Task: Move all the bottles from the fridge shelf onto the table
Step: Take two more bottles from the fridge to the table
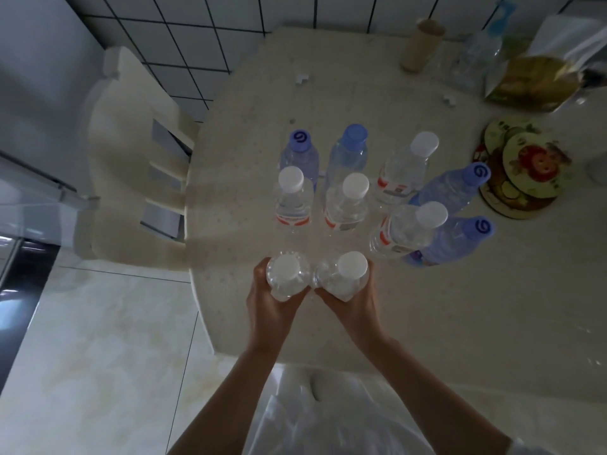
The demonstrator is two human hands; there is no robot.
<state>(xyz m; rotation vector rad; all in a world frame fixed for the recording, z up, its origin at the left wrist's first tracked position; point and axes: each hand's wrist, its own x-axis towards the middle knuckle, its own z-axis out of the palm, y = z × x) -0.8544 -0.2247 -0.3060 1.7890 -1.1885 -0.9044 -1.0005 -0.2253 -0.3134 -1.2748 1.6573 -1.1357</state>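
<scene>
Left hand (pixel 272 310) gripped one clear white-capped plastic bottle (pixel 287 277); right hand (pixel 353 307) gripped a second identical bottle (pixel 343 274), bottles touching, over the speckled cream table (pixel 460 307). Eight upright bottles (pixel 348 205) stood just beyond.

- Left hand (pixel 274 302): palm up behind a white-capped bottle (pixel 286 276), fingers curled round its left side; it grips the bottle upright.
- Right hand (pixel 351 302): mirrors the left, fingers wrapped round the right side of a second white-capped bottle (pixel 345 274); it grips that bottle upright too.
- Hands together: side by side near the middle of the view, thumbs close between them, the two held bottles touching.
- Forearms: both bare, rising from the lower edge and converging toward the hands in a V.
- Wrists: roughly straight, in line with the forearms.
</scene>
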